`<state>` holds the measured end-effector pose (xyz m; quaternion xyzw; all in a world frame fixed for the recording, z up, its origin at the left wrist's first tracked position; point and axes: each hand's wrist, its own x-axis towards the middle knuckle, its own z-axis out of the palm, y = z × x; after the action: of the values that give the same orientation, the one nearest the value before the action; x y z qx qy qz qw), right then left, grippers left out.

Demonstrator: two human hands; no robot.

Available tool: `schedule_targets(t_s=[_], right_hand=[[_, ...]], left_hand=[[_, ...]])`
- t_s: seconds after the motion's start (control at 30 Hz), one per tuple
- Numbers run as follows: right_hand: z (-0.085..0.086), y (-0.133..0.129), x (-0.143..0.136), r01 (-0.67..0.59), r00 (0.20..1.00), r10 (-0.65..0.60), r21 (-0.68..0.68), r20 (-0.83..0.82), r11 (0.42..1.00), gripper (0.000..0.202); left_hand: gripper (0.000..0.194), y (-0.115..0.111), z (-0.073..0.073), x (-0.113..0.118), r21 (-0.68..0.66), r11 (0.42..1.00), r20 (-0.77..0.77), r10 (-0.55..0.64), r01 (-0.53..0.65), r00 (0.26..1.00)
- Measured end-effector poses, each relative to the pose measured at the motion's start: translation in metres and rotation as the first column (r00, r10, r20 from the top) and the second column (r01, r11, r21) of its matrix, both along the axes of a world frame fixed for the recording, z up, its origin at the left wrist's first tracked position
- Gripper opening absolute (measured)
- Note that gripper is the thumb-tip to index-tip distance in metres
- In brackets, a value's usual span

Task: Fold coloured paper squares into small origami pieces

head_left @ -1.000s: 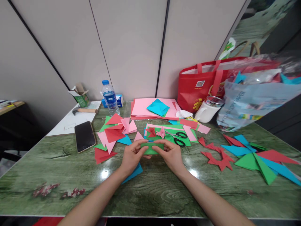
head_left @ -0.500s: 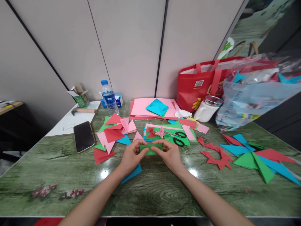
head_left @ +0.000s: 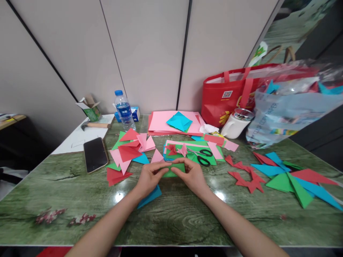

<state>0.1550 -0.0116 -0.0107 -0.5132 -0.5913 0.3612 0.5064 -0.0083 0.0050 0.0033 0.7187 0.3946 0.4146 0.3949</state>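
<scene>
Between my two hands is a small green paper [head_left: 174, 171], folded into a narrow strip. My left hand [head_left: 150, 178] pinches its left part, thumb in front and fingers behind. The right part is pinched the same way by my right hand [head_left: 192, 177]. Both thumb tips are close together near the paper's middle. A blue paper [head_left: 150, 197] lies on the table, partly under my left wrist. Just beyond my hands, black-handled scissors [head_left: 200, 155] rest on a stack of coloured sheets [head_left: 211, 158], beside small red and pink folded pieces.
Folded papers [head_left: 130, 151] lie left of centre, with a phone [head_left: 95, 155], hammer [head_left: 98, 125] and water bottle [head_left: 125, 112] beyond. To the right are a red paper ring [head_left: 252, 185], folded pieces [head_left: 284, 182], a mug [head_left: 235, 125] and bags [head_left: 217, 100].
My left hand's fingers and thumb have slid slightly right along the green paper, covering more of its left end. My right hand has hardly moved.
</scene>
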Motion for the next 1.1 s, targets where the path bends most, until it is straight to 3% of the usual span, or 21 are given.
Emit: schedule_targets(t_s=[0.2, 0.43, 0.7, 0.93, 1.1], right_hand=[[-0.001, 0.003, 0.003, -0.136, 0.99, 0.138, -0.063, 0.034, 0.989, 0.042], [0.001, 0.002, 0.0, -0.135, 0.99, 0.126, -0.222, -0.057, 0.966, 0.031], [0.005, 0.001, -0.001, -0.184, 0.966, 0.127, -0.256, -0.224, 0.949, 0.037], [-0.002, 0.009, 0.006, -0.272, 0.916, 0.156, -0.285, -0.369, 0.919, 0.032], [0.002, 0.009, 0.009, -0.245, 0.906, 0.102, -0.312, -0.411, 0.918, 0.031]], left_hand=[[0.017, -0.002, 0.001, 0.001, 0.069, 0.997, 0.006, 0.041, -0.041, 0.999], [0.017, -0.003, 0.002, 0.001, 0.079, 0.996, 0.022, 0.033, -0.034, 0.999], [0.016, -0.003, 0.006, 0.0, 0.009, 0.999, 0.006, 0.045, -0.045, 0.999], [0.018, 0.002, 0.0, -0.002, 0.042, 0.988, -0.053, 0.153, -0.151, 0.987], [0.019, 0.005, -0.003, -0.005, 0.062, 0.987, -0.057, 0.153, -0.149, 0.987]])
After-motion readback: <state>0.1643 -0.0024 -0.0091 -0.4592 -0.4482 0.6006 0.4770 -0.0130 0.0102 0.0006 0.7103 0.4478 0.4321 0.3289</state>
